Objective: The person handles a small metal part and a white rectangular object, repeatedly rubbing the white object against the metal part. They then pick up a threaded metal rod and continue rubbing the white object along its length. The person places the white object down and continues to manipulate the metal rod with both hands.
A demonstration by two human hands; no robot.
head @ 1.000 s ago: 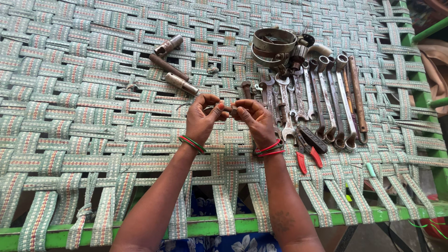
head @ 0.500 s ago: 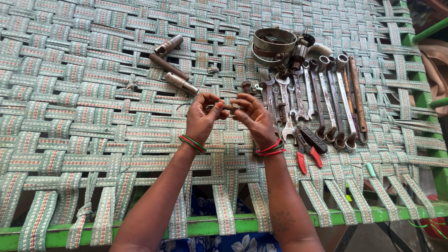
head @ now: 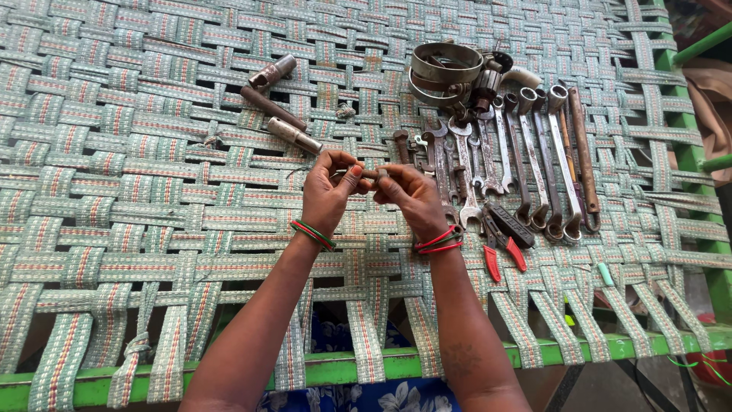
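The woven cot webbing (head: 152, 152) was pale green with red-orange stripes, its frame (head: 343, 370) bright green. Pliers (head: 503, 244) had red handles; wrenches (head: 534, 152) looked grey and rusty brown.

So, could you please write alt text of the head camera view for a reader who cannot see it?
Two bare hands, left hand and right hand, pinch a small dark metal part together above a woven green strap cot. To the right lie a row of steel spanners, red-handled pliers and metal rings.

Wrenches (head: 526, 152) right of hands; sockets (head: 278, 103) behind, on cot (head: 114, 191).
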